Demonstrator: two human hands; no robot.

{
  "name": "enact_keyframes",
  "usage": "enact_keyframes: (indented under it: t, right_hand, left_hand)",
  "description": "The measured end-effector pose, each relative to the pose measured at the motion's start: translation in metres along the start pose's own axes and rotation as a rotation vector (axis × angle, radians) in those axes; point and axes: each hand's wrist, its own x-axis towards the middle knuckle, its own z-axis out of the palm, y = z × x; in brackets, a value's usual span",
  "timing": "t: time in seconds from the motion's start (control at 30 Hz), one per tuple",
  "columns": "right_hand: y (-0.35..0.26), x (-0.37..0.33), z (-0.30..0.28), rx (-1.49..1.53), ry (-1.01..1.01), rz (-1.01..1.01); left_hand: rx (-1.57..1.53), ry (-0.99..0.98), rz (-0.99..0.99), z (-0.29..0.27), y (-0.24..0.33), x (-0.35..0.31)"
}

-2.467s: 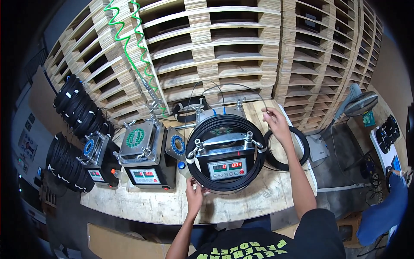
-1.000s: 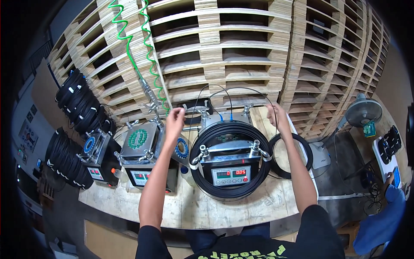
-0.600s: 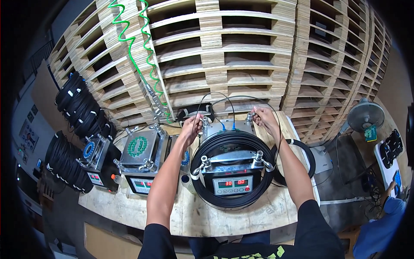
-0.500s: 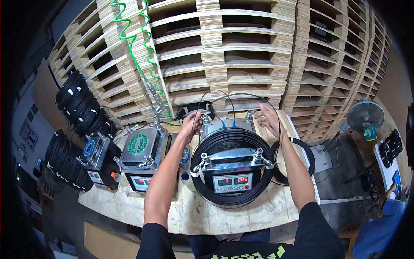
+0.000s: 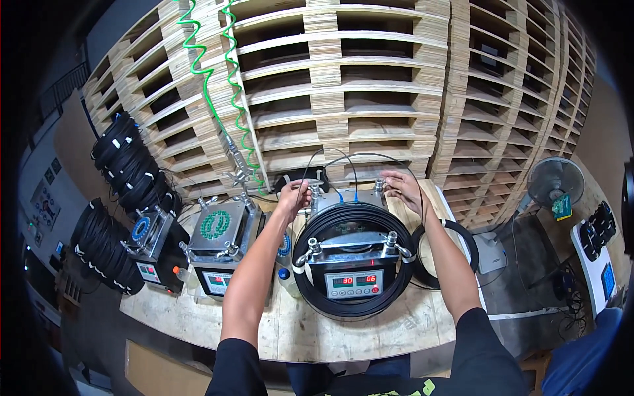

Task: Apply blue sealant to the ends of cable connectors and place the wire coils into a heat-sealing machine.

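A polishing-type machine with a metal clamped plate, red digital displays and buttons stands before me. A large black cable coil hangs around its front; two thin cable ends with blue connectors reach its rear. My left hand has its fingers closed around the handle of the rear left clamp post. At the opposite rear corner, my right hand has its fingers apart, close beside the right clamp post. Whether they touch it is unclear. Thin black cable loops rise between my hands.
Two similar machines with green and blue rings stand left on the wooden table. A blue-capped bottle and another coil flank the front machine. Pallets rise behind; green air hoses hang there. A fan stands right.
My right hand has come closer to the rear right clamp post. My left hand stays at its post. The machine's red display digits have changed, and the view has shifted slightly.
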Motion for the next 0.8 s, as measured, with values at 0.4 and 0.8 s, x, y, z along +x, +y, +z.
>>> enact_keyframes:
  t: [0.4,0.8]
  right_hand:
    - [-0.013,-0.130,0.051,-0.405,0.707,-0.518]
    - [-0.043,-0.073,0.126,-0.911,0.411,-0.353]
  left_hand:
    - [0.472,0.307,0.591,0.009,0.024,-0.135]
    - [0.832,0.124,0.566,0.066,0.030,-0.120]
